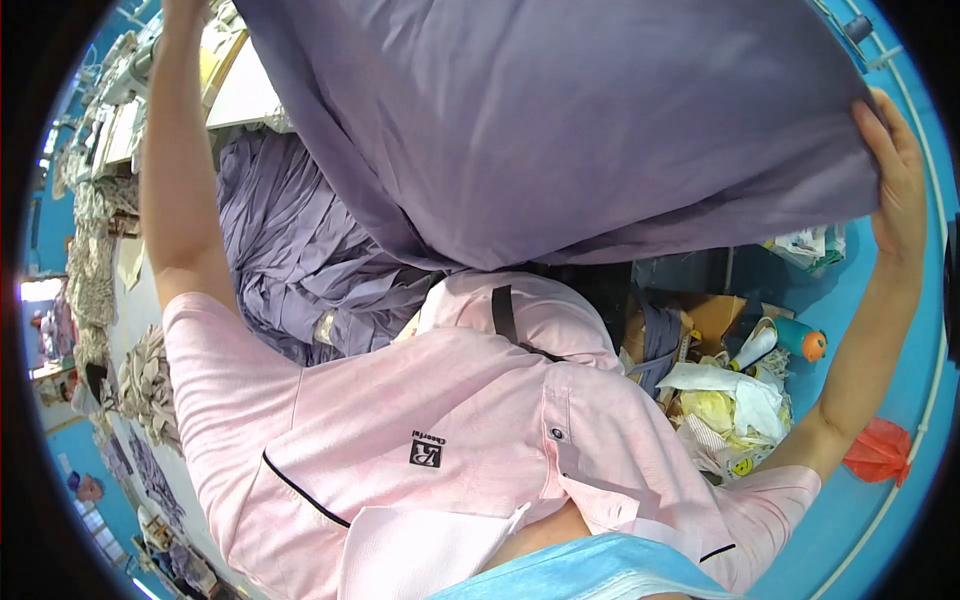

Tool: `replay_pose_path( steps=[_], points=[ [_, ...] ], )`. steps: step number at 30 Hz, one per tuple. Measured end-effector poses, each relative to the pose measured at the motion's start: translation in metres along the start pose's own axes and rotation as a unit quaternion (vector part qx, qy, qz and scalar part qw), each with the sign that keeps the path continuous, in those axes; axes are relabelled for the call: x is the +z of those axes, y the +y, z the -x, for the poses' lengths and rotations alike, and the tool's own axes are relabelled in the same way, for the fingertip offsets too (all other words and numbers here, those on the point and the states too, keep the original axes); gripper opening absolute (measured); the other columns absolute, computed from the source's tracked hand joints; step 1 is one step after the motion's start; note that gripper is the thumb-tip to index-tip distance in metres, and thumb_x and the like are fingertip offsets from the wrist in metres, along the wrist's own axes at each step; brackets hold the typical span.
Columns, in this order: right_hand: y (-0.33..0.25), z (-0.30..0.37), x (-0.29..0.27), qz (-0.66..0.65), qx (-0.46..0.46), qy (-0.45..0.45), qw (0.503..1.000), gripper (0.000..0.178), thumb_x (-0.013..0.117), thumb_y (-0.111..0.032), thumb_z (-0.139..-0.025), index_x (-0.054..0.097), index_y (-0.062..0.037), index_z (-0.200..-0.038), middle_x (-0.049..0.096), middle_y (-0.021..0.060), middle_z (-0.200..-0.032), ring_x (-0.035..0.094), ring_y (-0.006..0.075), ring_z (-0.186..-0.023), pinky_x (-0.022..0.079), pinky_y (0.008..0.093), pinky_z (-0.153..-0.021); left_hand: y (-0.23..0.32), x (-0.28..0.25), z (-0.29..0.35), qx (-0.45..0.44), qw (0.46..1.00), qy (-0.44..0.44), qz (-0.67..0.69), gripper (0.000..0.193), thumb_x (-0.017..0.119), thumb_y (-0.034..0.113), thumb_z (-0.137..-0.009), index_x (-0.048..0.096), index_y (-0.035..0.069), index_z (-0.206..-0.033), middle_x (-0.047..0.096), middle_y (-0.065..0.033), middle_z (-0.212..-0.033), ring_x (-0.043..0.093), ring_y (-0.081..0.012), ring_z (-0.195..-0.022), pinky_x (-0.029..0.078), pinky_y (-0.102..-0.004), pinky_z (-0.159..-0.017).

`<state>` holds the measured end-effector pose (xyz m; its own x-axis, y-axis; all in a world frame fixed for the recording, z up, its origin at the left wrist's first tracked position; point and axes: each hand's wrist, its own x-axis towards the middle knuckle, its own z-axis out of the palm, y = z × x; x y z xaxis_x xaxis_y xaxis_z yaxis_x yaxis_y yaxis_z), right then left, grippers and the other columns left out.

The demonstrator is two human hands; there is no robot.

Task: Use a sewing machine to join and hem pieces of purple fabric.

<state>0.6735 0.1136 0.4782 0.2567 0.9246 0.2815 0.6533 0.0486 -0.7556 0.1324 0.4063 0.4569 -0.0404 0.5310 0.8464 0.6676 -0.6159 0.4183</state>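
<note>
A wide piece of greyish-purple cloth is spread out in front of me, its lower edge sagging above my lap. At its right edge my right hand is closed on the fabric, the thumb showing against the cloth. My left arm reaches up to the top left, where my left hand is nearly all cut off by the picture's edge, so its fingers are hidden. Beneath the raised cloth, on the left, lies a large gathered heap of the same purple fabric.
To the right stands an open cardboard box beside crumpled scraps and plastic wrapping. A teal cone with an orange tip lies near them. A red plastic bag is farther right by the blue wall. Bundles of pale cloth line the left.
</note>
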Motion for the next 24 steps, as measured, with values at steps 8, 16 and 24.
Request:
replay_pose_path(
  steps=[8,16,24],
  points=[
    [-0.082,-0.041,0.139,-0.117,-0.067,-0.061,0.989,0.013,0.06,-0.012,-0.093,0.066,-0.0012,-0.099,0.066,0.0031,-0.087,0.062,0.0091,-0.075,0.051,0.022,-0.071,0.042,-0.004,0.228,0.099,0.986,-0.004,-0.131,0.015,0.059,0.018,-0.093,0.063,0.005,-0.088,0.063,-0.0104,-0.087,0.061,-0.026,-0.081,0.047,-0.039,-0.069],
    [-0.083,-0.058,0.165,-0.136,-0.149,-0.101,0.974,0.012,0.06,-0.011,-0.093,0.066,-0.0011,-0.098,0.066,0.0023,-0.086,0.061,0.0082,-0.075,0.05,0.0217,-0.071,0.084,0.079,0.458,0.049,0.928,-0.37,-0.001,0.043,0.07,0.023,-0.079,0.056,0.0,-0.113,0.053,-0.0201,-0.117,0.057,-0.0379,-0.102,0.051,-0.0429,-0.085],
    [-0.079,-0.065,0.161,-0.133,-0.209,-0.101,0.964,0.011,0.06,-0.01,-0.093,0.066,-0.0009,-0.096,0.065,0.0014,-0.085,0.06,0.0073,-0.075,0.05,0.0214,-0.07,0.047,0.097,0.428,-0.065,0.795,-0.603,0.016,0.033,0.062,0.016,-0.084,0.063,0.003,-0.114,0.064,-0.0188,-0.101,0.062,-0.0309,-0.098,0.05,-0.0395,-0.085]
  ],
)
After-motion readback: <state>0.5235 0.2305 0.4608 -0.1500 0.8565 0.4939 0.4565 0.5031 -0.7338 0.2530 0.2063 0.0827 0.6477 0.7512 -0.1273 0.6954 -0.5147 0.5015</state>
